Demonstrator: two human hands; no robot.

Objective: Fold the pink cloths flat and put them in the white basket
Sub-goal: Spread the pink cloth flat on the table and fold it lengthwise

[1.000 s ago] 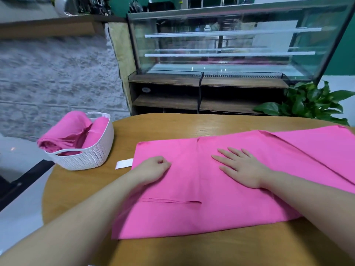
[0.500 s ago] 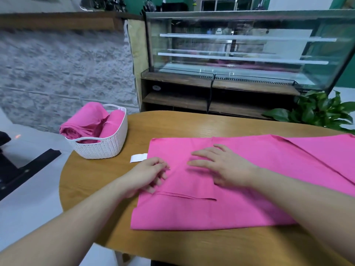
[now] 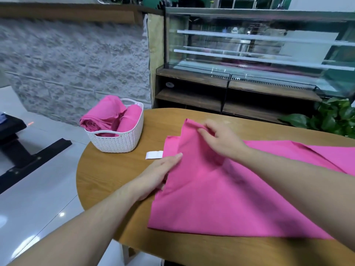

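Observation:
A large pink cloth point(image 3: 221, 204) lies spread on the round wooden table point(image 3: 115, 173). My right hand point(image 3: 221, 139) pinches its far left corner and holds it lifted off the table. My left hand point(image 3: 159, 173) grips the cloth's left edge, its fingers tucked under the fabric. At the table's left edge stands the white basket point(image 3: 119, 141), and inside it sit two rolled pink cloths point(image 3: 101, 118). A white label point(image 3: 153, 155) sticks out from the cloth's left edge.
A glass display case point(image 3: 249, 54) on wooden shelves stands behind the table. A green plant point(image 3: 330, 118) is at the far right. Left of the table are tiled floor and a black stand point(image 3: 23, 150).
Both hands left the flat cloth top and took hold of its left end. The right hand has lifted the far corner. The view shifted, so the basket now appears further right.

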